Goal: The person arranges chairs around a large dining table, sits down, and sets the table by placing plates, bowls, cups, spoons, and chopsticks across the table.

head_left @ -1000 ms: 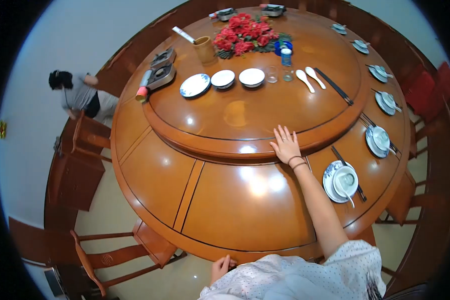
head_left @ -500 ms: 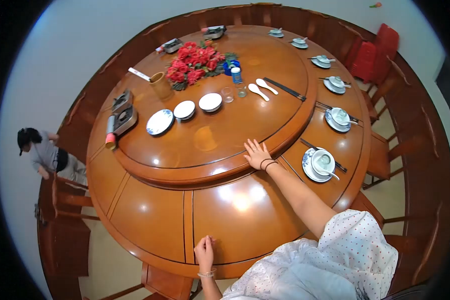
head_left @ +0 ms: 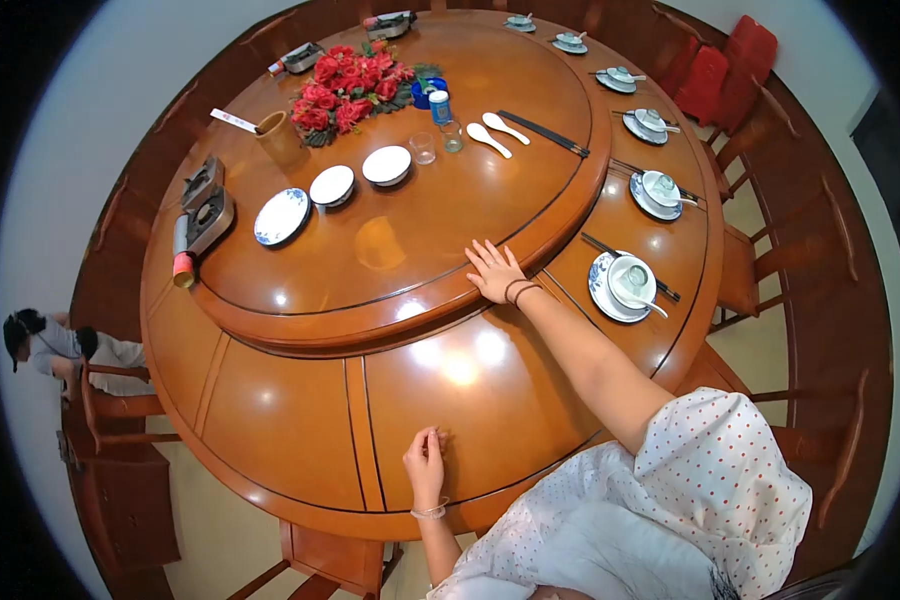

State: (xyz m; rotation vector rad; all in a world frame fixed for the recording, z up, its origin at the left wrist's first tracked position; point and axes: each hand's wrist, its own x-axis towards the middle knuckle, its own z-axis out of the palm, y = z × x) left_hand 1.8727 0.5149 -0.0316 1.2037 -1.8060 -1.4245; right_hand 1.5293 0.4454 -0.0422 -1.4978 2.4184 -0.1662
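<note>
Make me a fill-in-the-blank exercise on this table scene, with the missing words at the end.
1. The right hand rests with its palm facing ____ on the edge of the turntable.
2. The flowers at the turntable's centre are coloured ____.
3. Beside the black chopsticks lie ____ white spoons.
4. The cap on the blue bottle is coloured ____.

Missing words: down; red; two; white.

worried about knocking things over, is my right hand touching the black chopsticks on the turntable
Apart. The head view shows your right hand at the edge of the turntable, with bare wood plainly visible between it and the black chopsticks.
</note>
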